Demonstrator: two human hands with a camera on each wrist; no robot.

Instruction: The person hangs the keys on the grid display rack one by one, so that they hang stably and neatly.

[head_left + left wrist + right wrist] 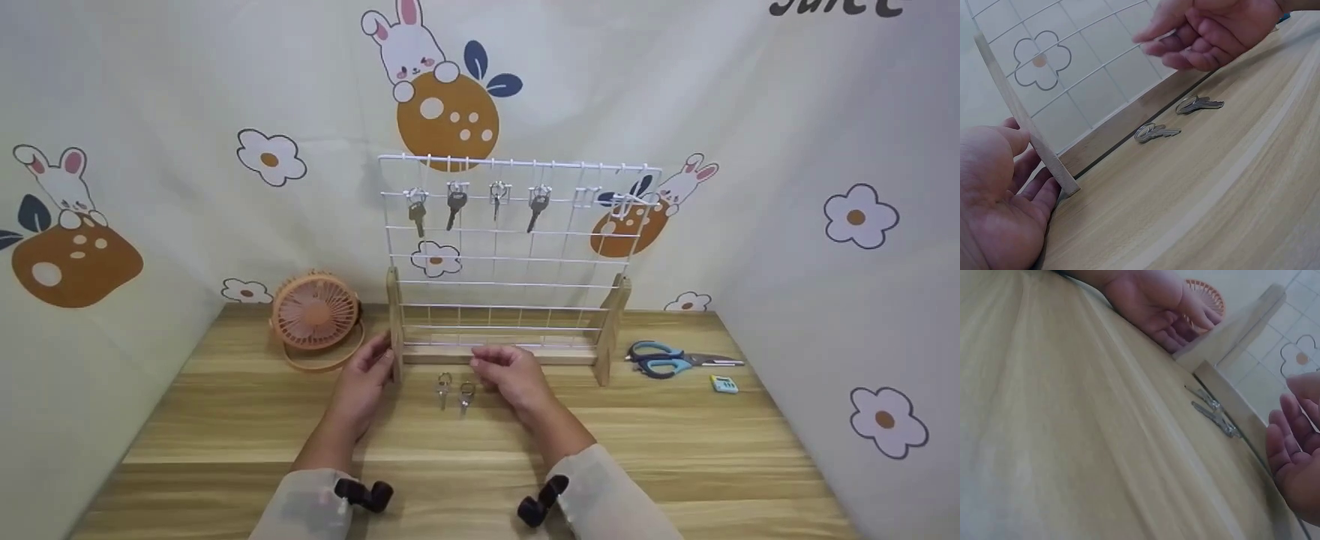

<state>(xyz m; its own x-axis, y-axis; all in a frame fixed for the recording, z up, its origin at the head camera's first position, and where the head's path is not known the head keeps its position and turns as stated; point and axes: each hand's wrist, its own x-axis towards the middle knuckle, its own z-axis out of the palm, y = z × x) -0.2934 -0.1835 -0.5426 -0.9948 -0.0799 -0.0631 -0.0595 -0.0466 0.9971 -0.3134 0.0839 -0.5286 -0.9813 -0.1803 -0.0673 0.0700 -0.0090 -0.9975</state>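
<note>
My left hand (364,375) is at the outer side of the left wooden leg (1022,115) of a white wire grid rack (506,283). Its thumb touches the leg's edge, while the fingers are partly hidden behind the leg in the left wrist view. Nothing is in my right hand (514,375), whose fingers are loosely bent in front of the rack's bottom wooden bar (540,358). Between the hands, two keys on rings lie on the table: a left key (443,390) and a right key (466,397). Several keys (457,199) hang from white hooks high on the grid.
An orange fan (315,311) stands left of the rack, just beyond my left hand. Blue-handled scissors (660,360) and a small light-blue gadget (724,384) lie to the right. Behind the wooden table (420,480) hangs a printed cloth (555,90).
</note>
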